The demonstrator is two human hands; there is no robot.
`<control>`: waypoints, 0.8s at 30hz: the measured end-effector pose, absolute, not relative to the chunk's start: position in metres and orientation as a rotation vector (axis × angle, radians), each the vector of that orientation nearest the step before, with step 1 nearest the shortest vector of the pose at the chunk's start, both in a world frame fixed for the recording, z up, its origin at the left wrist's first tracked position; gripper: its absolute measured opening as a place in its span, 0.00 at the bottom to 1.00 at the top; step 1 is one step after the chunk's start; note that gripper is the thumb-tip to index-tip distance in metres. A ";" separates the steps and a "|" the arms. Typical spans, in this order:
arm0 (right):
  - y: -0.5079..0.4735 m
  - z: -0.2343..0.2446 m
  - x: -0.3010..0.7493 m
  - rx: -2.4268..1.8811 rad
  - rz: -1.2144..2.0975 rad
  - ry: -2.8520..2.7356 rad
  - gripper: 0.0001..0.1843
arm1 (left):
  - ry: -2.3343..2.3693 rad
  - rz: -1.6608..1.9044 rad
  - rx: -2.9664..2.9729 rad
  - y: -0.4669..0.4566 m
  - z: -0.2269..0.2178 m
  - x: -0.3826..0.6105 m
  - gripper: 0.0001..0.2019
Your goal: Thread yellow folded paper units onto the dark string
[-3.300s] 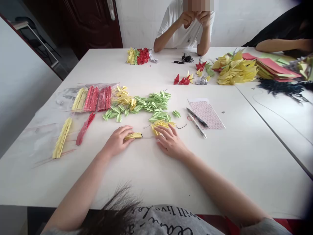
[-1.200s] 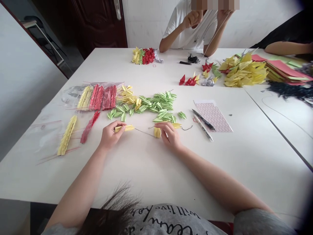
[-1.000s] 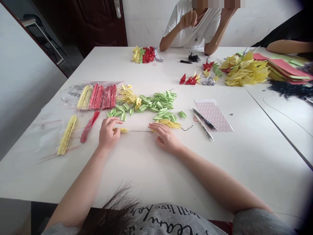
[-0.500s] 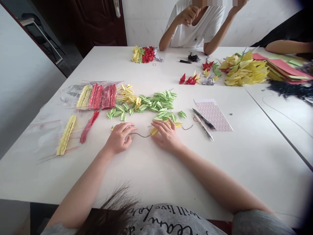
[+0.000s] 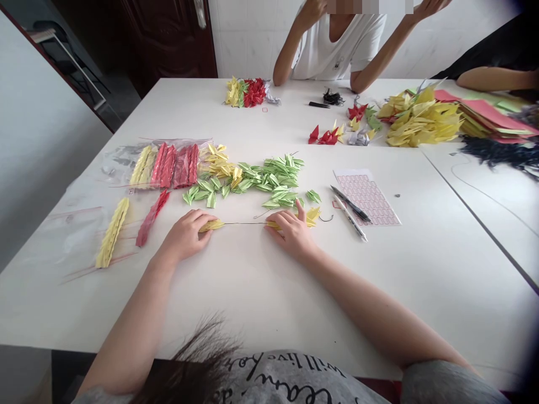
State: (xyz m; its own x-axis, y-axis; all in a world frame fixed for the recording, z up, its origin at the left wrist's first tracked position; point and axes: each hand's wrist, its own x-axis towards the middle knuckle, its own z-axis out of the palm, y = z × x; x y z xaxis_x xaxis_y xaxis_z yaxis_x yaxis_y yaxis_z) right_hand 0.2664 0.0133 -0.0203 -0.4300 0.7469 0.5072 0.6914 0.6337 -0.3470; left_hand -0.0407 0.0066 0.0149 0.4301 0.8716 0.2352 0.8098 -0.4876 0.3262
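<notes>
Our left hand [image 5: 187, 231] is pinching a yellow folded-paper bundle [image 5: 213, 225], its long axis pointing right, toward our right hand [image 5: 291, 232], along a straight dark thread [image 5: 244, 223]. That right hand is lying over a second yellow bundle [image 5: 313, 217] on the white table [image 5: 252, 292]; whether its fingers are gripping, we cannot tell.

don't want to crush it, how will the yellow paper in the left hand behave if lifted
The yellow paper in the left hand is probably light, looking thin and folded. Its folds may crush if squeezed. Lifting could tug the thread, which runs straight from its end toward the right hand.
</notes>
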 end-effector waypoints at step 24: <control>0.024 -0.020 0.276 -0.915 -0.044 -2.318 0.12 | 1.210 0.803 2.668 0.010 0.007 0.050 0.19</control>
State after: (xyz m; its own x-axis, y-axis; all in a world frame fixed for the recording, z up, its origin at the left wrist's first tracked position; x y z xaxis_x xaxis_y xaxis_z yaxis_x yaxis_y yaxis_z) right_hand 0.2763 0.0243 -0.0203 -0.5546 0.6027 0.5737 0.6241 0.7573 -0.1923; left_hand 0.0502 0.0096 0.0071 0.5439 0.7256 0.4216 0.6705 -0.6778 0.3015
